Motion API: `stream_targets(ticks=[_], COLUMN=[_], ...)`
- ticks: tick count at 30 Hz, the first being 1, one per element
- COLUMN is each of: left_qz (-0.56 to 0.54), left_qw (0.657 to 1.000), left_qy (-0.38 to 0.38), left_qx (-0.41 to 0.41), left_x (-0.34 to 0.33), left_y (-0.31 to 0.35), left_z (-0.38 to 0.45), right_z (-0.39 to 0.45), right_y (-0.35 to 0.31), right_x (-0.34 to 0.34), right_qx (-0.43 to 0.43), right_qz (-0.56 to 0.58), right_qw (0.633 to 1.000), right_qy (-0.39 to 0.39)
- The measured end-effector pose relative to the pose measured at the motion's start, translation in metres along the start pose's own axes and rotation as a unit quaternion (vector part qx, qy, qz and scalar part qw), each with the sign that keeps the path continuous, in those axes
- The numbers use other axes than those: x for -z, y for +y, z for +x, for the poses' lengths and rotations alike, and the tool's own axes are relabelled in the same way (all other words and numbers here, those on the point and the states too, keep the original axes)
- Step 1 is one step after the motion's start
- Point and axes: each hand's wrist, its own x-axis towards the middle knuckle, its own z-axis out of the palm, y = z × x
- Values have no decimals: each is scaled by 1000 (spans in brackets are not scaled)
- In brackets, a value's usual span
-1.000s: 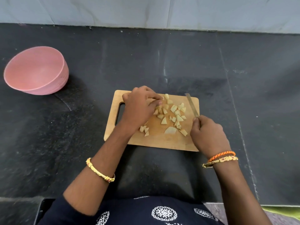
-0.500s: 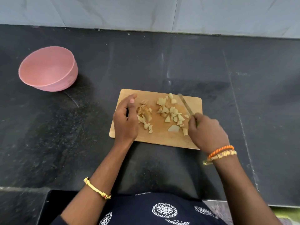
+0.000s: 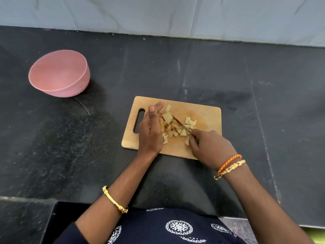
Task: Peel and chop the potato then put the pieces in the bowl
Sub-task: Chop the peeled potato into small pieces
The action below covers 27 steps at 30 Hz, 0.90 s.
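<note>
— Is there anything to read here: a label, a brand, a number?

— No, none can be read. The only markings are white round patterns printed on the person's dark garment (image 3: 178, 227), and they are ornaments, not letters.

— So nothing is written anywhere in the head view?

— Nothing legible.

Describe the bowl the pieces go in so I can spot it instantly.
Start from the wooden cutting board in the middle of the dark countertop and look to its far left. The pink bowl stands there alone, the only round, pink thing on the counter, with nothing visible inside.
</note>
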Motion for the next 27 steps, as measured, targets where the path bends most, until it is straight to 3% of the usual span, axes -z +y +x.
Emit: stream_targets(ticks=[8,14,19,22,24,27], left_qz=[-27,149,255,391,426,418], left_qw=[997,976,959,915,899,901], left_qy=[-68,-153,-79,8,25,14], left_qx=[16,-53,-94,-103,-98,-115], left_x=[8,26,26,26,22,17], left_y=[0,-3,4,5,5,6], left_z=[2,2,-2,-5,-6,-5], right_z=[-15,-29,-32,-30,-29,-25], right_y=[-4,-17,-8,2,3,1], right_x=[1,-14,-15,-16,-20,-25], right_qx=[-23,-34,-68,-80,-80,-79], right_qz=[42,89,144,165,173,184], right_qw=[997,993,983,976,975,973], right_qy=[67,72,96,115,117,111])
